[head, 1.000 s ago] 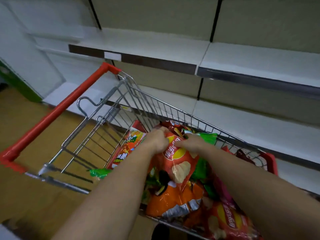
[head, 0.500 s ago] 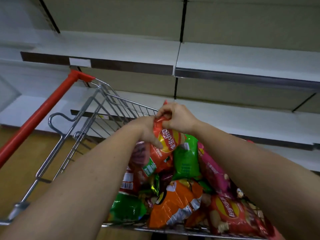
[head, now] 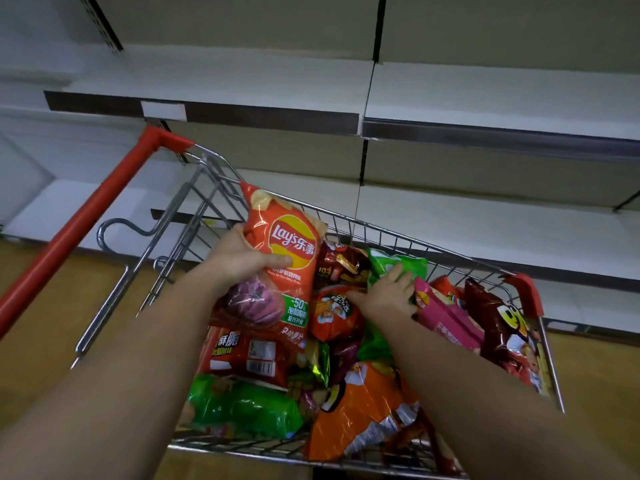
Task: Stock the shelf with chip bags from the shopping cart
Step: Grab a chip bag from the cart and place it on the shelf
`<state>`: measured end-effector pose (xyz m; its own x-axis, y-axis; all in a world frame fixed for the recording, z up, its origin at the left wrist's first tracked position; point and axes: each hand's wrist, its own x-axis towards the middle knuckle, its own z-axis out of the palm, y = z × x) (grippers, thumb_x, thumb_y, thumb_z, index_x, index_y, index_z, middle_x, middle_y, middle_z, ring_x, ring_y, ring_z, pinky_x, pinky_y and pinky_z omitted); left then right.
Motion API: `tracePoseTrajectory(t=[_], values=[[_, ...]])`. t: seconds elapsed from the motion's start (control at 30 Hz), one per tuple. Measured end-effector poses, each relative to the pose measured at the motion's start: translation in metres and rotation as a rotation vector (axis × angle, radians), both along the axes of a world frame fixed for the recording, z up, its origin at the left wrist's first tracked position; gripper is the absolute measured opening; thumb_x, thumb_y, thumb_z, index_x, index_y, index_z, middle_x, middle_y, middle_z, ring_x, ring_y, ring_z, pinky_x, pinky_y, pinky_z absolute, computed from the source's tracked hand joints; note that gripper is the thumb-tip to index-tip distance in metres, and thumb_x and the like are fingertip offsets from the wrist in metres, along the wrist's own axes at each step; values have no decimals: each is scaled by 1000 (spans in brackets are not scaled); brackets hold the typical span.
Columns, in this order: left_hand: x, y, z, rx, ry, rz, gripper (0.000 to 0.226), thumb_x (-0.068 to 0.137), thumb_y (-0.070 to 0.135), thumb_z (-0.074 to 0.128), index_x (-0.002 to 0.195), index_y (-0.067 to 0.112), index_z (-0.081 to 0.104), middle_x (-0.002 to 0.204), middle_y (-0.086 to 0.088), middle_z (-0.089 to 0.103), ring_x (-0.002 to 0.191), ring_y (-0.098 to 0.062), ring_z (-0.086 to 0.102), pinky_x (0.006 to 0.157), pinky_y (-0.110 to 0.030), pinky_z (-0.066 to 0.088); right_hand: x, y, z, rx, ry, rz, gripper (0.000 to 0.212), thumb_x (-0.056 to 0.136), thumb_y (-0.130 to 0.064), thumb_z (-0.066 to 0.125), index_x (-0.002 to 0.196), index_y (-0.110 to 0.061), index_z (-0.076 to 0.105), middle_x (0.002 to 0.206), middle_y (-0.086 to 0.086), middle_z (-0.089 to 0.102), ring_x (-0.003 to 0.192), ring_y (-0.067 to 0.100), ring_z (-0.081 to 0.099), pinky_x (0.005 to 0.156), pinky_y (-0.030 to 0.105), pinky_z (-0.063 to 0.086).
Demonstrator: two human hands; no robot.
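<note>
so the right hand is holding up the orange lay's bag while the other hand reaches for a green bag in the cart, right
Not quite: the head view shows the left hand holding up the orange Lay's bag, and the right hand reaching onto the green bag in the cart.

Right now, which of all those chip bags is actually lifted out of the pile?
The orange-red Lay's bag, gripped upright in the left hand; the other bags lie heaped in the wire shopping cart.

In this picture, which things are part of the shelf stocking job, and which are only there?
Part of the job:
- orange chip bag, held up by the left hand
- right hand, resting on the green bag
- other bags heaped in the shopping cart
- shelf, bare

Only there:
- wooden floor
- white price label on the shelf edge
</note>
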<state>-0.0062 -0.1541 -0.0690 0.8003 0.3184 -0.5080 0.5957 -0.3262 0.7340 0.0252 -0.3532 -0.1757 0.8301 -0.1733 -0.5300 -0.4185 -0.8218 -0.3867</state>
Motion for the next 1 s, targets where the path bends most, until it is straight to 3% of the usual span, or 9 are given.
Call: tracePoseTrajectory(t=[0.07,0.2,0.33,0.43,0.5,0.6,0.83,0.9,1.0], values=[[-4,-2,-4,32,-15,14,77,64,18,84,128,17,41,105,-2,60,90,-23,61,86,-38,49,-4,-3,-7,-58,0,8,114,76,-33,75,149,-14,-10,157,16,-4,144,32,11,109,52,31],[-5,-3,-10,22,0,7,80,60,22,86,127,17,43,108,-2,63,94,-24,64,90,-42,50,-1,-13,4,-23,-149,-64,87,79,-3,67,146,-19,14,145,18,21,133,32,30,102,45,43],[3,-5,7,82,-100,45,86,58,27,87,131,18,43,117,-3,63,105,-27,62,96,-48,47,18,-9,49,418,-270,-222,79,76,-6,66,143,-13,25,130,16,48,114,31,51,90,34,46],[13,-7,41,62,-232,109,80,59,26,87,127,18,46,116,-4,63,105,-28,61,98,-50,46,29,-12,91,883,-277,-409,48,77,1,60,124,-7,50,106,14,64,85,28,61,74,34,52],[22,-10,68,37,-325,121,79,58,26,87,126,17,47,117,-4,63,105,-27,61,98,-49,46,35,-21,123,1154,-245,-439,31,81,6,51,106,-12,55,87,11,63,71,26,60,62,31,52],[35,-18,107,-34,-468,95,80,60,21,87,128,15,45,114,-2,62,100,-23,61,94,-42,48,46,-38,165,1330,-261,-344,26,84,2,45,98,-19,55,88,13,62,72,27,59,67,36,52],[58,-49,158,-70,-633,-54,77,53,25,89,116,22,47,113,-4,63,101,-26,63,94,-47,50,58,-72,231,1257,-324,-235,18,79,-18,48,89,-7,59,66,11,67,59,25,61,65,32,50],[64,-60,166,-67,-644,-105,83,52,28,89,121,24,44,115,-3,62,104,-27,62,95,-49,48,55,-80,243,1239,-315,-196,25,86,-29,53,97,-8,62,77,13,72,70,29,67,74,37,54],[71,-77,171,-48,-655,-166,90,48,33,91,124,23,43,115,-3,61,104,-28,62,95,-49,48,50,-98,259,1126,-407,-221,48,78,-39,69,115,-11,58,100,17,71,87,33,69,80,43,56]])
